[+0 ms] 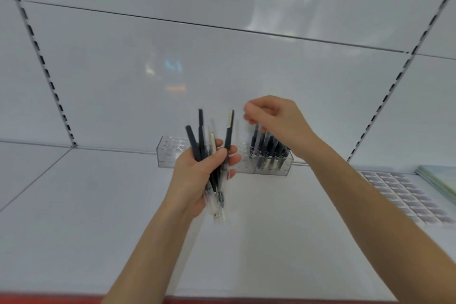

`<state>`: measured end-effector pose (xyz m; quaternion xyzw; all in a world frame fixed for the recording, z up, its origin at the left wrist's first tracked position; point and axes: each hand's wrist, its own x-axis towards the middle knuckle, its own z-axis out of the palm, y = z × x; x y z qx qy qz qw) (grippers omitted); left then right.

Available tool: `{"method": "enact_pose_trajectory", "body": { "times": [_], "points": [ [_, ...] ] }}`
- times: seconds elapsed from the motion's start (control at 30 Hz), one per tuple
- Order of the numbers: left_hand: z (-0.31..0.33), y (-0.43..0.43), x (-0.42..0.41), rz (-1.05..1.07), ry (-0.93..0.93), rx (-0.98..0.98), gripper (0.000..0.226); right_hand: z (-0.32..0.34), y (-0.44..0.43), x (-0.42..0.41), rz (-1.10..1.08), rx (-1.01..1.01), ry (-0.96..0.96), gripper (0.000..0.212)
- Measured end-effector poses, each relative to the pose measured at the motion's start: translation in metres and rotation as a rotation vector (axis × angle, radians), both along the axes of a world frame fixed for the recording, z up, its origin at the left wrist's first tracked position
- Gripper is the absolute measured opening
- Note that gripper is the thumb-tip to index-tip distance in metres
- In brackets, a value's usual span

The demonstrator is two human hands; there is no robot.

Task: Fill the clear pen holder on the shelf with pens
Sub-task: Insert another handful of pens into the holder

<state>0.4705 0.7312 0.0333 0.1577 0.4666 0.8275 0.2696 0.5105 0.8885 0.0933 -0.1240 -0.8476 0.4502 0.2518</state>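
A clear pen holder (170, 155) stands at the back of the white shelf against the wall. Its right end holds several dark pens (269, 153) standing upright, while the holes at its left end are empty. My left hand (204, 175) is in front of the holder's middle and grips a fanned bunch of black and clear pens (201, 138), tips up. My right hand (274, 121) hovers just above the pens in the holder. Its fingers are curled, and thumb and forefinger point left, slightly apart with nothing visible between them.
The white shelf (98, 205) reaches forward to a red front edge (222, 300). At the right lie a sheet of small grey squares (404, 195) and a stack of pale green sheets (439, 180). Slotted uprights run up the back wall at both sides.
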Motion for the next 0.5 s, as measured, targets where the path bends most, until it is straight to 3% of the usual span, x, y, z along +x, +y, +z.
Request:
{"method": "enact_pose_trajectory", "body": {
  "times": [0.1,0.27,0.33,0.4,0.5],
  "points": [
    [0.004,0.002,0.008,-0.069,0.043,-0.038,0.013,-0.003,-0.010,0.008,0.090,-0.172,-0.064,0.027],
    [0.005,-0.004,0.016,-0.127,0.073,-0.093,0.014,-0.005,0.002,0.011,-0.019,-0.473,0.114,0.032],
    [0.004,-0.006,0.018,-0.125,0.101,-0.126,0.013,-0.011,0.007,0.012,-0.043,-0.488,0.118,0.035],
    [0.004,-0.007,0.019,-0.116,0.124,-0.142,0.013,-0.022,0.009,0.012,-0.108,-0.217,0.115,0.030],
    [0.004,-0.010,0.017,-0.091,0.146,-0.169,0.011,-0.038,0.010,0.018,-0.137,0.424,0.272,0.023]
  ]
}}
